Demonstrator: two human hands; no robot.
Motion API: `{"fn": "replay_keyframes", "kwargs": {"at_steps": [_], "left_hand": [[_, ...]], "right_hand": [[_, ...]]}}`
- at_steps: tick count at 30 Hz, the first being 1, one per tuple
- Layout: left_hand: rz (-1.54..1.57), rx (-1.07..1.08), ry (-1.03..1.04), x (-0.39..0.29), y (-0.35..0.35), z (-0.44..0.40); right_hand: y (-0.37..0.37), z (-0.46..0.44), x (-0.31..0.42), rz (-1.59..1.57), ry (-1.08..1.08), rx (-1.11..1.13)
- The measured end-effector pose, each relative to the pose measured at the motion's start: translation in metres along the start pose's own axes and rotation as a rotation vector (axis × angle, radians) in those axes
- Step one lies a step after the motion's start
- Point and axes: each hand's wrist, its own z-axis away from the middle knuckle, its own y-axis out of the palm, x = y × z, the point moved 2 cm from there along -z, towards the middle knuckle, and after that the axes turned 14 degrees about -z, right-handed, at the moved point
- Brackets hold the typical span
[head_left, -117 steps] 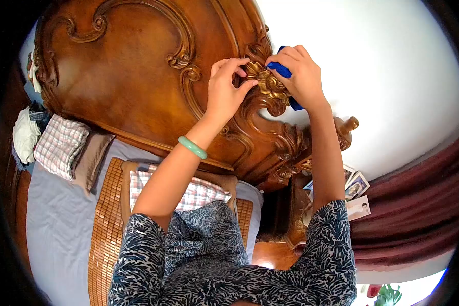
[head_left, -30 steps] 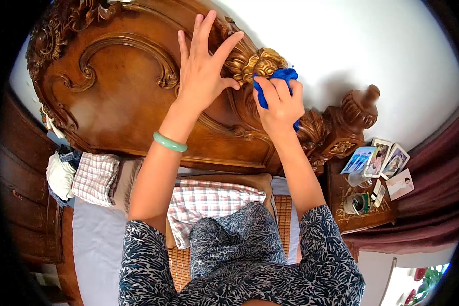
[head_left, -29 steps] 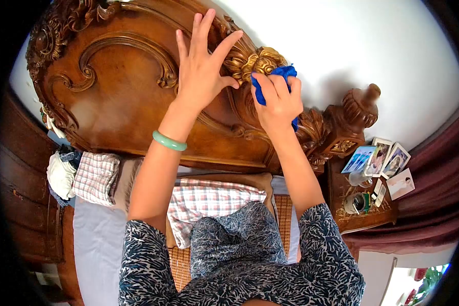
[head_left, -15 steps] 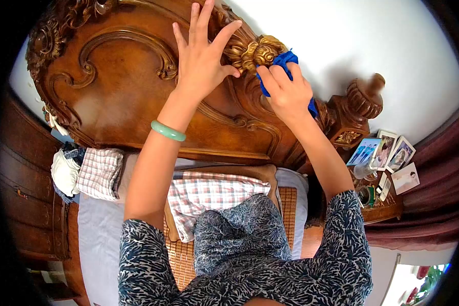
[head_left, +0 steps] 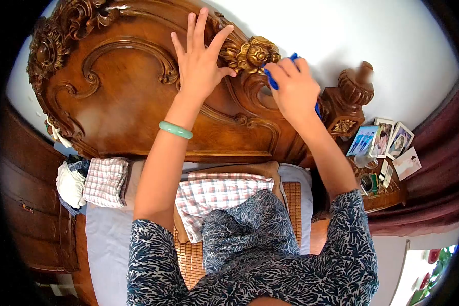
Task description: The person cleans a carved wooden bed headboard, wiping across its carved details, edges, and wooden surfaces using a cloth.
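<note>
My right hand (head_left: 296, 92) is closed around a bunched blue cloth (head_left: 272, 80), just to the lower right of a gold carved flower (head_left: 257, 54) on the headboard's edge. Part of the cloth is hidden behind the hand. My left hand (head_left: 199, 66), with a green bangle (head_left: 175, 129) on its wrist, has its fingers spread and holds nothing. It is over the upper part of the brown wooden headboard (head_left: 122, 102), left of the gold flower; whether its fingertips touch the wood I cannot tell.
Below the headboard lie a checked pillow (head_left: 219, 191), a folded checked pillow (head_left: 106, 181) and white cloth (head_left: 70, 184) on the bed. At right, a carved post (head_left: 354, 89) stands by a nightstand (head_left: 387, 200) with photos (head_left: 363, 141) and a glass. A dark red curtain (head_left: 438, 168) hangs beyond.
Earlier my left fingers were bent near the gold flower; now they are spread farther left. My right hand with the blue cloth has moved from against the flower toward its lower right.
</note>
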Motion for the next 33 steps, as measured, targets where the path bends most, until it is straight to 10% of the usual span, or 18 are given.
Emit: {"fn": "replay_keyframes", "kwargs": {"at_steps": [5,9,15,20,33], "left_hand": [[0.014,0.021,-0.103,-0.016,-0.007,0.007],[0.210,0.154,-0.241,-0.042,-0.009,0.045],[-0.084,1.184,0.054,-0.080,0.034,0.204],[0.005,1.492,0.188,-0.080,0.041,0.289],[0.024,1.267,0.287,-0.080,0.052,0.298]], "right_hand": [[-0.029,0.027,0.025,-0.709,0.543,-0.140],[-0.019,0.063,0.082,-0.702,0.260,0.098],[0.005,0.117,0.171,-0.520,-0.077,0.468],[0.036,0.161,0.193,-0.876,-0.095,0.772],[0.049,0.183,0.194,-0.806,0.134,0.732]]}}
